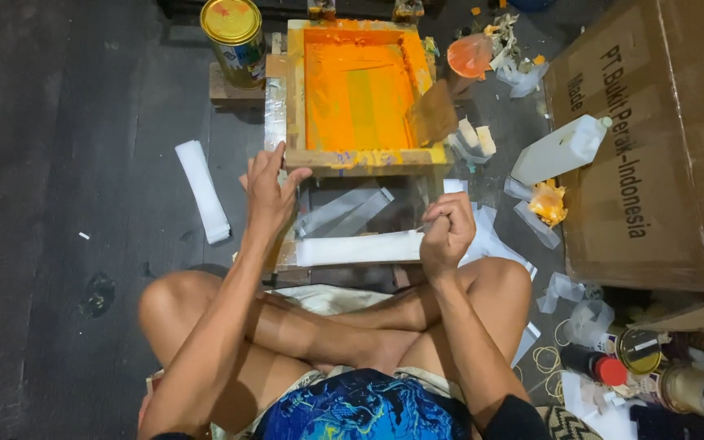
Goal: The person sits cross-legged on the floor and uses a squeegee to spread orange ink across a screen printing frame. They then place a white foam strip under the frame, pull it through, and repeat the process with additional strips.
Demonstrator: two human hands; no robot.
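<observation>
Head view: left hand (269, 189) spread loose, fingertips touching near left corner of wooden frame (358, 91) full of orange ink. Right hand (446, 232) clenched, pinching right end of white strip (358, 248) below the frame.

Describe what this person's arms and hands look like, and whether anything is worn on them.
Both arms are bare from the elbows to the fingertips: no gloves, watch, rings or bracelets show on the left hand or the right hand. A dark sleeve edge shows at the right upper arm at the bottom of the picture. The shirt below has a blue and black swirled print.
</observation>
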